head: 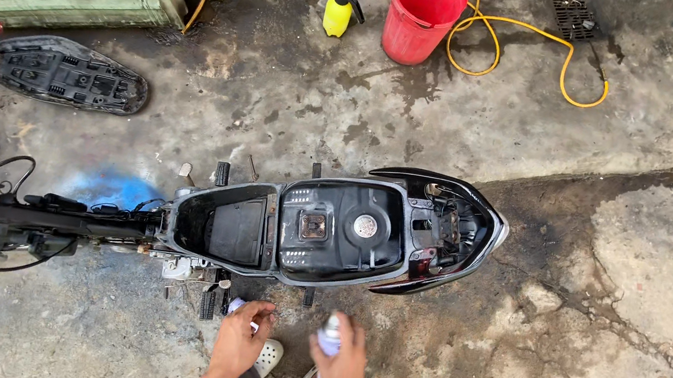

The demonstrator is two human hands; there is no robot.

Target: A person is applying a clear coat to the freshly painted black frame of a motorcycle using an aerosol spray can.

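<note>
White spray can (pixel 328 344) in right hand (pixel 339 367).

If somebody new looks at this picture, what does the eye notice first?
A stripped scooter lies across the middle, seat off and tank bay open. Below it, the right hand holds a pale can; the left hand holds a small cap. A red bucket stands at the top.

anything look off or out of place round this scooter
The scooter is stripped: its seat lies upside down on the concrete well to the side, leaving the underseat bay open. A blue stain marks the floor beside the frame, and wet patches spread below the red bucket.
</note>
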